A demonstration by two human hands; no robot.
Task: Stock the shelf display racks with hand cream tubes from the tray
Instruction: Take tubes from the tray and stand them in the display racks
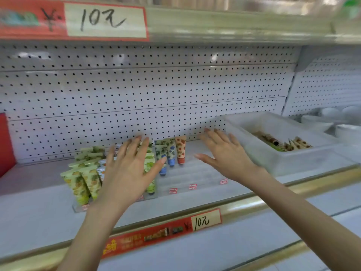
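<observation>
Noted left hand [127,169], fingers spread and empty, over stocked tubes [82,182] in display rack [195,178], likely squaring rows; right hand [224,153], likewise splayed, above bare lanes beside tray [293,159] holding remaining tubes [293,145].

A white perforated back panel [156,90] was seen spanning the rear wall, its dark holes set in regular rows. A red price sign [39,20] with a white field hand-marked "10元" was fixed to the grey upper ledge [234,26] at the top left. A second, smaller red price label [164,231], also marked "10元", was set along a gold trim strip [254,204] that ran across low in the view and rose towards the right. A red panel [5,145] was cut off by the left border. Several white bowls [347,132] were grouped at the far right, blurred.
</observation>
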